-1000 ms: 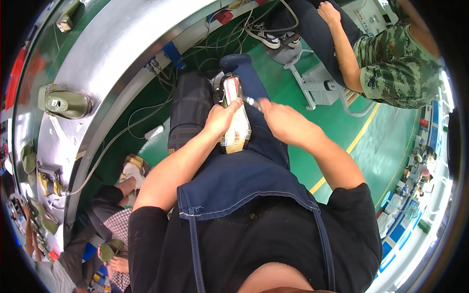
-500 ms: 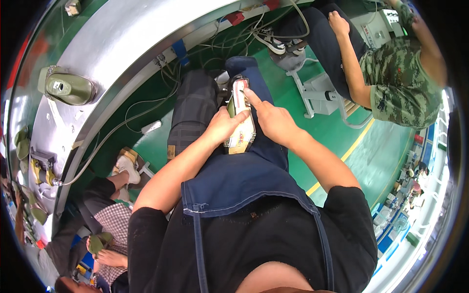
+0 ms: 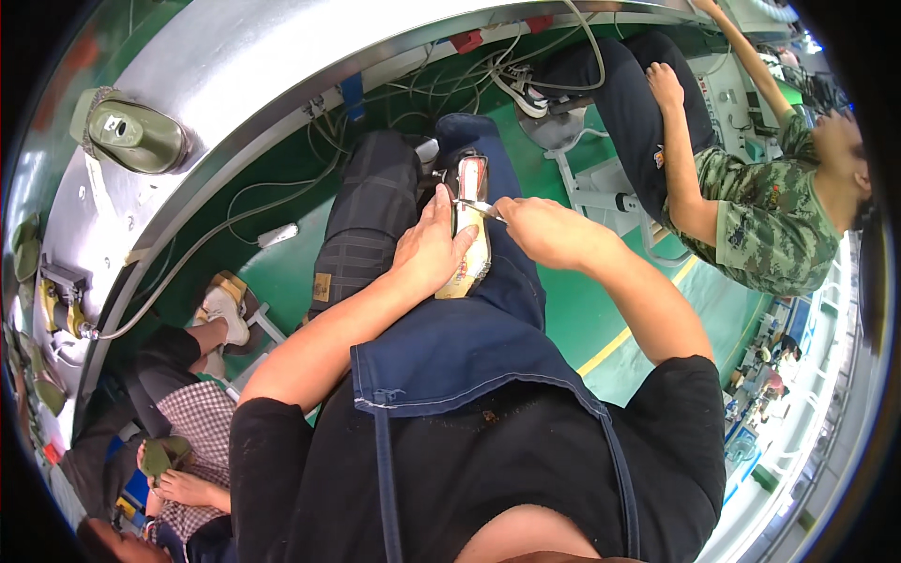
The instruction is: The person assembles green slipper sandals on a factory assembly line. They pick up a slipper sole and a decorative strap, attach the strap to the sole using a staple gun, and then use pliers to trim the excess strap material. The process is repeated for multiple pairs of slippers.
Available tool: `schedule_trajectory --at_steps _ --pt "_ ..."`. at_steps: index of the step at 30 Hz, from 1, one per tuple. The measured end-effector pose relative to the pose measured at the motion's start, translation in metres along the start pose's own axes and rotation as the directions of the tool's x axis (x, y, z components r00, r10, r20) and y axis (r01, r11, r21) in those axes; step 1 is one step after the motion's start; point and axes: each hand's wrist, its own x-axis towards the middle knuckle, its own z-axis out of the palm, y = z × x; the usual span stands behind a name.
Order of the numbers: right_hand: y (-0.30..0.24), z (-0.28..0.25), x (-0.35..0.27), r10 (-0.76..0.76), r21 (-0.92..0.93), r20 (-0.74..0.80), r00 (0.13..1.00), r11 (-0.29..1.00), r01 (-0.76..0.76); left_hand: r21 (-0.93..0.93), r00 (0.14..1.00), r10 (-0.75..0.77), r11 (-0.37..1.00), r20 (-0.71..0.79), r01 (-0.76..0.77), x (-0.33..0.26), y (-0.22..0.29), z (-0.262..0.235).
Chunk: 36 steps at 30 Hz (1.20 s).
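An upturned shoe on its last (image 3: 477, 246) lies along my thighs, its pale yellow underside facing up and a red-and-white patch at the toe end. My left hand (image 3: 430, 246) grips it from the left, fingers stretched along its side and thumb over the underside. Closed around a slim, shiny metal tool (image 3: 481, 207), my right hand (image 3: 547, 228) is just right of the shoe. The tool's blade-like end lies across the shoe below the toe patch, near my left fingertips; its exact kind is unclear.
A green shoe upper (image 3: 139, 136) stands on the curved metal bench (image 3: 221, 56) at left. Cables and a hose (image 3: 221, 228) hang below it. One co-worker in a camouflage shirt (image 3: 760, 225) sits at right; another at lower left holds a green upper (image 3: 166, 455).
My right hand has drawn back from the toe, and the metal tool now shows plainly across the shoe. My left fingers have straightened along its side. The co-worker at right has leaned nearer.
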Motion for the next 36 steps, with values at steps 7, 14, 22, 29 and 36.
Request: schedule_trajectory --at_steps 7,14,22,29,36 --pt "-0.004 -0.006 0.002 0.020 -0.014 0.091 0.996 1.000 -0.018 -0.001 1.000 0.024 1.000 0.011 -0.024 -0.002 0.000 0.000" --pt "0.010 -0.002 0.005 -0.109 -0.182 0.047 0.993 0.976 0.116 -0.058 0.999 0.030 0.998 -0.014 -0.031 -0.003 -0.001 0.001" --pt "0.020 0.010 0.005 -0.300 -0.424 -0.086 0.950 0.874 0.237 -0.121 1.000 0.009 0.993 0.007 -0.008 -0.002 0.003 -0.005" --pt "-0.006 0.025 -0.008 -0.252 -0.661 -0.184 0.950 0.747 0.070 -0.848 0.914 -0.140 0.342 0.381 0.405 0.029 -0.012 -0.005" --pt "-0.008 0.061 -0.011 -0.144 -0.560 -0.378 0.915 0.822 -0.102 -0.826 0.913 -0.152 0.388 0.380 0.408 0.039 -0.005 -0.001"
